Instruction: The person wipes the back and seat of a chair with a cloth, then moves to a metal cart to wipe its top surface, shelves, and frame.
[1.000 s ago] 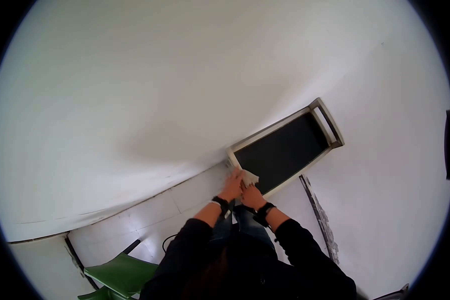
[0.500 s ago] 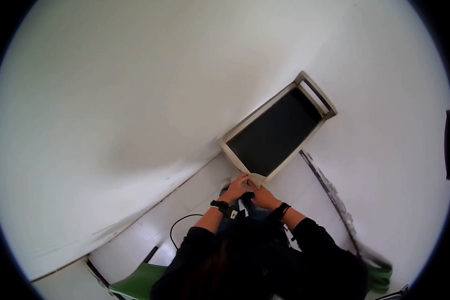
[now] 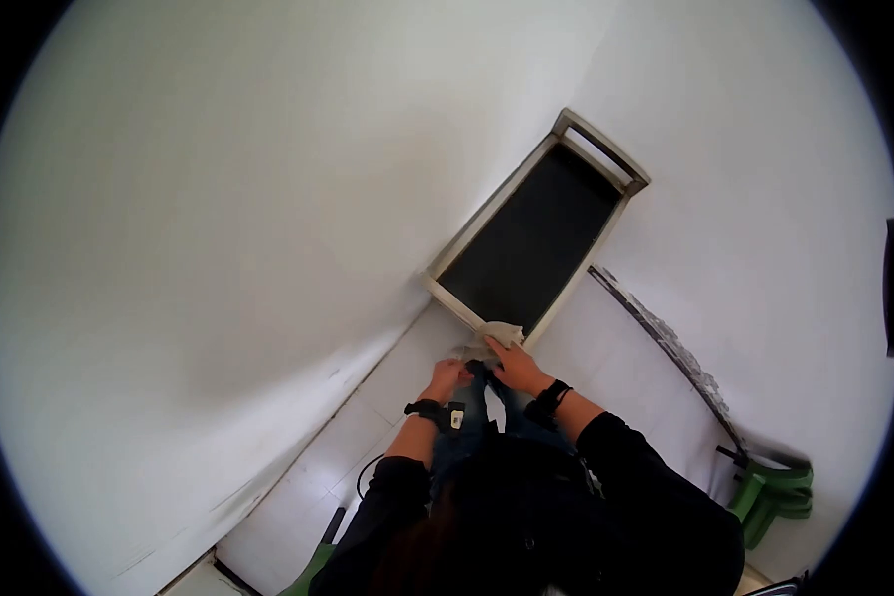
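A low rectangular trolley-like stand [image 3: 596,139] with a beige frame, a dark flat top and a raised bar at its far end stands in front of me. My right hand [image 3: 519,370] is at its near edge, gripping a limp beige piece like a cloth or wipe [image 3: 505,331], with the index finger stretched over it. My left hand [image 3: 449,381] is closed beside it, lower and apart from the frame. What its fingers hold, if anything, is too small to make out. Both wrists wear dark bands.
White walls [image 3: 268,199] meet in a corner behind the stand. A peeling skirting strip [image 3: 666,343] runs along the right wall. Green chairs [image 3: 770,497] are at lower right, another green seat [image 3: 313,571] at lower left. A dark cable [image 3: 365,475] loops near my left arm.
My hands, close together before, have moved apart, the left one drawn back toward me. The beige piece is more spread out on the near edge. The view has shifted slightly.
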`<state>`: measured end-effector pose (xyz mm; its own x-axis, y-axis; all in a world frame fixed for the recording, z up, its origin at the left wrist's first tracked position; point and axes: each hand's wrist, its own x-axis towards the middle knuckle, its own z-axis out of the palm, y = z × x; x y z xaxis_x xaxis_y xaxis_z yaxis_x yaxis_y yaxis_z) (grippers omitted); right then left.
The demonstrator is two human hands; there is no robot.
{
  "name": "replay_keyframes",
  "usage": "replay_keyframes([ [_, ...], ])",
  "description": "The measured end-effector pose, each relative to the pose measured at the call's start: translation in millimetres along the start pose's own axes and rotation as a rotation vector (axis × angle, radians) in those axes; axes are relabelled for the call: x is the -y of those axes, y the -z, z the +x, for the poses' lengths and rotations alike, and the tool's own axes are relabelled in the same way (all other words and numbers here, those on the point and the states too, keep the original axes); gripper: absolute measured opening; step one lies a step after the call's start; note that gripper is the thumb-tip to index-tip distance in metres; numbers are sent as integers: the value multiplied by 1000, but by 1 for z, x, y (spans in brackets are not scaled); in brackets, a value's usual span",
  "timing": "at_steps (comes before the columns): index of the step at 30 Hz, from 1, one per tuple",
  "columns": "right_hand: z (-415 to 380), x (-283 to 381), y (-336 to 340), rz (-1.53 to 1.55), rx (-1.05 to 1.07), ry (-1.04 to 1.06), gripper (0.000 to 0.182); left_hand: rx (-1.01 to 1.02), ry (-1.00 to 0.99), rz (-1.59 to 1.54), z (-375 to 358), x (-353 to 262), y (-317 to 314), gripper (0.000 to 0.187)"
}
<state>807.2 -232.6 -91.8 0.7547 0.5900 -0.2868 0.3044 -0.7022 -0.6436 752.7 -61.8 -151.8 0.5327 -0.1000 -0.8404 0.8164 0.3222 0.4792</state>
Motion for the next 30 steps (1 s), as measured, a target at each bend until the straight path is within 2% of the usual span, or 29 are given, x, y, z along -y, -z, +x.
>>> replay_keyframes([
  [2,-5,7,0,17,23,-79,59,62,28,-14,4,9,-3,24],
  [5,-5,10,2,62,-16,-31,60,151,26,-39,-10,2,-18,26],
  [8,-8,7,-1,-2,28,46,58,207,-22,-104,-14,5,-23,30],
  [9,-11,4,-2,59,87,27,54,234,-44,-157,-17,8,-26,35],
  [11,-19,-2,-3,114,162,29,50,202,-52,-205,-26,15,-28,36],
  [13,-31,-5,-6,185,105,148,42,165,-54,-260,-36,27,-28,38],
  [14,-38,-7,-7,178,123,170,42,90,-31,-171,-39,33,-30,42],
  [16,-50,-9,-7,527,165,69,37,1,-22,-110,-43,40,-34,46],
  [17,-56,-11,-10,513,189,82,37,-8,10,-132,-48,48,-36,48],
  [19,-66,-12,-13,757,257,-21,33,4,20,-144,-48,66,-38,52],
  [22,-78,-10,-9,850,338,-131,31,-88,50,-75,-48,91,-48,54],
  [24,-83,-9,-9,869,345,-118,30,-29,33,-55,-52,100,-52,54],
  [26,-85,-10,-11,978,249,-92,30,-78,175,-53,-51,106,-56,53],
  [28,-83,-13,-17,996,272,-138,30,-9,187,-67,-53,107,-54,54],
  [30,-82,-15,-23,1166,284,-263,32,136,198,-142,-45,117,-49,61],
])
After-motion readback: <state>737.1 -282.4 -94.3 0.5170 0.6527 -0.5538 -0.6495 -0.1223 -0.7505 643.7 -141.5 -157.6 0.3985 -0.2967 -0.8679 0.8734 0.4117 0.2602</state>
